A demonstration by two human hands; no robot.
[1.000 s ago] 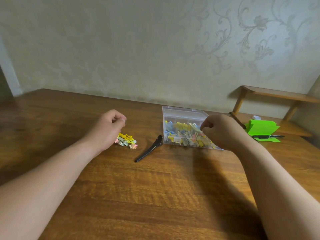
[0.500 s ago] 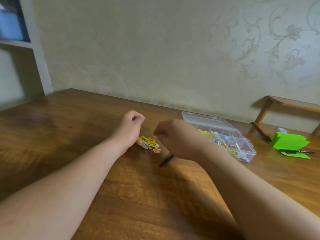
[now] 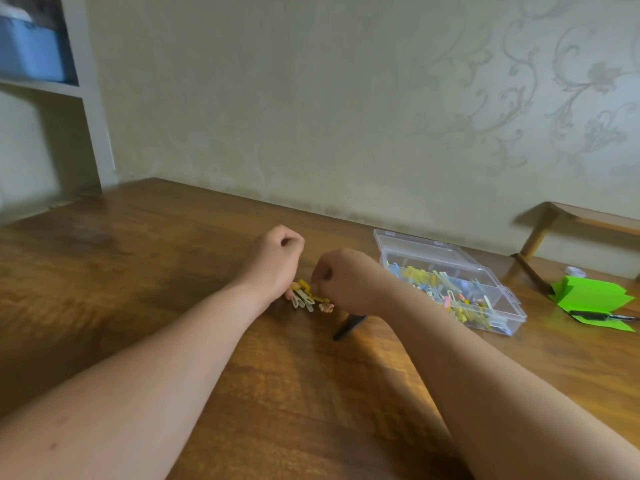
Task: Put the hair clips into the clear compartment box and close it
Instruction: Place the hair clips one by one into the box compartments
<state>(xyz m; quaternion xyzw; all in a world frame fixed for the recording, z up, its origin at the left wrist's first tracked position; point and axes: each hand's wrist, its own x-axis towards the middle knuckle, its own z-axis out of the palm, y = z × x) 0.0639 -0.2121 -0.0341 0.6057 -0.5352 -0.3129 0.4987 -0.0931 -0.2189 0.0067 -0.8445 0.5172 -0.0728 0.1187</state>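
A small pile of hair clips [image 3: 309,296] lies on the wooden table [image 3: 138,258], to the left of the clear box [image 3: 450,285]. The right hand [image 3: 346,280] is curled over the pile's right edge, its fingertips pinched on a yellow clip at the top of the pile. The left hand [image 3: 277,261] rests as a loose fist at the pile's left side, holding nothing that shows. A black clip [image 3: 348,328] lies just in front of the pile, partly under the right wrist. The box stands open, lid tipped back, its front compartments filled with yellow, blue and pink clips. Right of the box lie green paper [image 3: 592,299] and a black pen [image 3: 602,317].
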